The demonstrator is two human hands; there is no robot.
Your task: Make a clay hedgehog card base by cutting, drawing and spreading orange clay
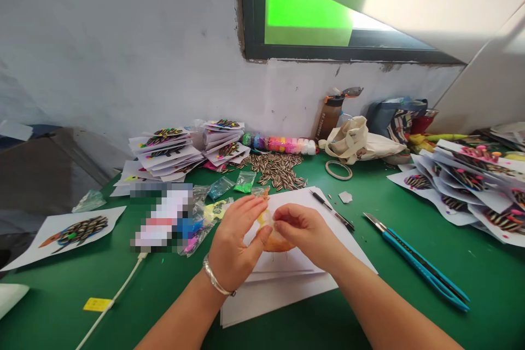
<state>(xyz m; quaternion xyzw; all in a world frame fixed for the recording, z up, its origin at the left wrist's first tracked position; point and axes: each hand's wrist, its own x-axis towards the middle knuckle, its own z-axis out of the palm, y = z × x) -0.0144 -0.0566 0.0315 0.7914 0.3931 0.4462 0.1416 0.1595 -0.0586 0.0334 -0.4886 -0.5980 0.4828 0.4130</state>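
My left hand (240, 240), with a bracelet at the wrist, rests over a stack of white paper (279, 301). Its fingers are stretched out and the thumb is apart from them. Facing it, my right hand (305, 232) has its fingers curled and pinched; whatever they hold is hidden. Between and below the hands, an orange bird-like figure (276, 243) shows on the top sheet, with thin lines like legs under it. A yellow and whitish patch lies between my fingertips, too covered to name. Just beyond my right hand a black pen (332, 209) lies on the paper.
Sunflower seeds (279, 169) are heaped at the back. Tweezers (426, 268) and a tape roll (338, 170) lie right. Paper stacks with seed pictures stand left (164, 153) and right (471, 186). Small bags (221, 188) and a white cable (110, 303) are left.
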